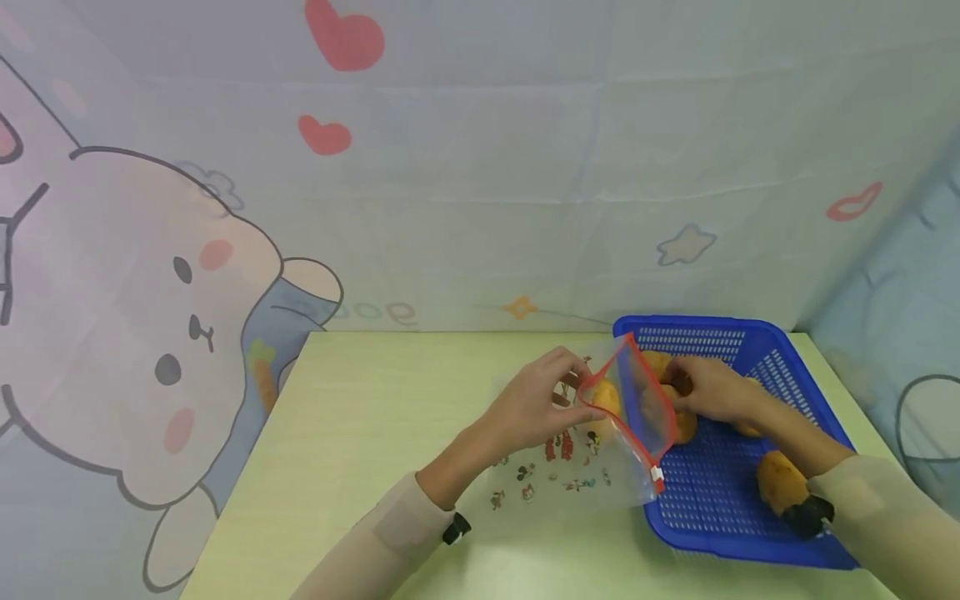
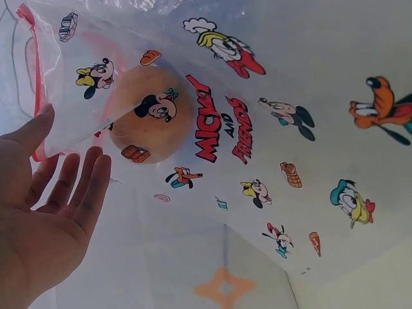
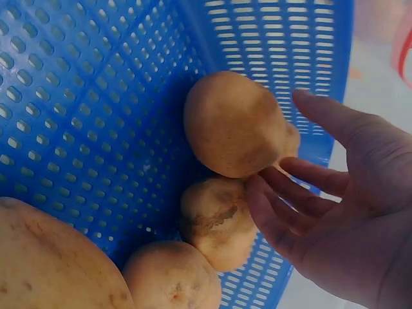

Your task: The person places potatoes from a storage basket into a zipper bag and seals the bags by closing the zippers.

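Note:
My left hand [image 1: 536, 400] pinches the red-edged mouth of a clear zip bag [image 2: 277, 193] printed with cartoon characters. The mouth gapes toward the basket, and a potato [image 2: 151, 116] shows inside through the plastic. A red-and-white slider [image 1: 657, 477] sits at the near end of the zip. Over the blue basket [image 1: 720, 500], my right hand [image 1: 716, 390] reaches in among potatoes. In the right wrist view its fingertips touch a round potato [image 3: 232, 125], with the thumb held apart from it. More potatoes [image 3: 219, 225] lie beside that one.
Another potato [image 1: 780, 482] lies in the basket's near right part, by the black wrist device [image 1: 810, 517]. The basket stands at the right of a pale yellow-green table [image 1: 360, 417]. Behind the table hangs a cartoon-printed cloth [image 1: 480, 167].

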A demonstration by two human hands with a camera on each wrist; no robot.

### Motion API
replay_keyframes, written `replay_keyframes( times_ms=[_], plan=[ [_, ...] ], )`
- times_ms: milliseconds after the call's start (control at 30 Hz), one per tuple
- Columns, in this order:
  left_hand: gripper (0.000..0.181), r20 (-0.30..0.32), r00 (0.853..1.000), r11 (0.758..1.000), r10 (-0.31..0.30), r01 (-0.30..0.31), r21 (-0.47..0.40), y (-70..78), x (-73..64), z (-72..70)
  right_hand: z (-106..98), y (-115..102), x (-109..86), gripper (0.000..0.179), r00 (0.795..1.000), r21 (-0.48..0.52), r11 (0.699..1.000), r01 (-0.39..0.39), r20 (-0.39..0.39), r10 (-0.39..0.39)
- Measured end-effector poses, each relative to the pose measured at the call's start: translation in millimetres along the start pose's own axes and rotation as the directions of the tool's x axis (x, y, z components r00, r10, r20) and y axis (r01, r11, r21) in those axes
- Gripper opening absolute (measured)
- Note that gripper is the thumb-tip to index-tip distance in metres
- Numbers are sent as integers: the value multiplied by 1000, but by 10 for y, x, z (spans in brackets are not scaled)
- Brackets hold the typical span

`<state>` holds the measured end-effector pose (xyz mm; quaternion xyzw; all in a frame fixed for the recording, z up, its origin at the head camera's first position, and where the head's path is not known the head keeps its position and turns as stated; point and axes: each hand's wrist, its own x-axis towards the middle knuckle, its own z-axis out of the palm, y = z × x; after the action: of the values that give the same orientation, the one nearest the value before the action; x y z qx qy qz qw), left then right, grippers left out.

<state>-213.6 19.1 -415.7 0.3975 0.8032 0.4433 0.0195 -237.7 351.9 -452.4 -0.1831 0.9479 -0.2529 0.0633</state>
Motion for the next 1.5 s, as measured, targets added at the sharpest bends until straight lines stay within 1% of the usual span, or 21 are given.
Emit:
replay_keyframes(
  times_ms=[100, 233, 300, 367, 467, 600, 700, 767, 833, 867, 900, 967, 1033, 1100, 1233, 1433, 1500],
  plan=[
    [36, 6, 1000, 1000, -2, 2, -6, -10, -7, 17, 65, 25, 2, 40, 999, -73, 996, 51, -4, -51],
    [36, 12, 1000, 1000, 3, -3, 2, -18, -11, 36, 114, 9, -36, 40, 993, -157, 981, 117, 1, -119],
    [36, 13, 1000, 1000, 7, -7, 5, -13, -13, 40, 113, -9, -60, 41, 993, -168, 978, 120, 6, -121],
    [37, 15, 1000, 1000, 8, -9, 4, -6, -9, 43, 87, -30, -86, 46, 993, -168, 979, 116, -6, -119],
    [38, 17, 1000, 1000, 8, -8, 11, 7, -6, 42, -7, -93, -120, 53, 994, -151, 984, 98, -38, -105],
    [38, 19, 1000, 999, 12, -13, 33, 11, -4, 33, -253, -242, -162, 53, 990, -98, 992, 75, -109, -86],
    [37, 16, 1000, 998, 23, -24, 54, 16, -11, 17, -472, -404, -204, 55, 981, -39, 997, 62, -182, -69],
    [37, 9, 1000, 995, 28, -29, 90, 19, -17, 5, -589, -532, -230, 56, 973, 12, 998, 54, -225, -50],
    [36, 1, 1000, 992, 31, -31, 123, 19, -20, -6, -658, -661, -255, 55, 965, 70, 995, 69, -256, -49],
    [36, -3, 1000, 989, 30, -29, 142, 19, -21, -11, -673, -726, -266, 54, 963, 89, 992, 88, -263, -62],
    [36, -6, 1000, 987, 28, -27, 157, 19, -21, -16, -675, -786, -277, 53, 961, 104, 989, 107, -268, -75],
    [37, -7, 1000, 984, 23, -22, 174, 16, -21, -24, -640, -889, -298, 51, 955, 105, 983, 152, -271, -119],
    [38, -5, 1000, 984, 15, -14, 177, 18, -20, -31, -575, -968, -324, 49, 949, 82, 977, 195, -268, -166],
    [39, -2, 1000, 984, 10, -10, 180, 21, -21, -35, -494, -1013, -345, 48, 945, 53, 976, 213, -264, -192],
    [40, -1, 1000, 980, -3, 3, 201, 20, -24, -35, -347, -1051, -373, 46, 950, 33, 978, 206, -246, -191],
    [39, -7, 1000, 978, -10, 11, 210, 4, -33, -32, -175, -1046, -400, 49, 962, 52, 981, 185, -216, -170],
    [39, -8, 1000, 977, -7, 9, 213, 5, -36, -32, -134, -1048, -410, 50, 959, 51, 980, 193, -219, -178]
  ],
)
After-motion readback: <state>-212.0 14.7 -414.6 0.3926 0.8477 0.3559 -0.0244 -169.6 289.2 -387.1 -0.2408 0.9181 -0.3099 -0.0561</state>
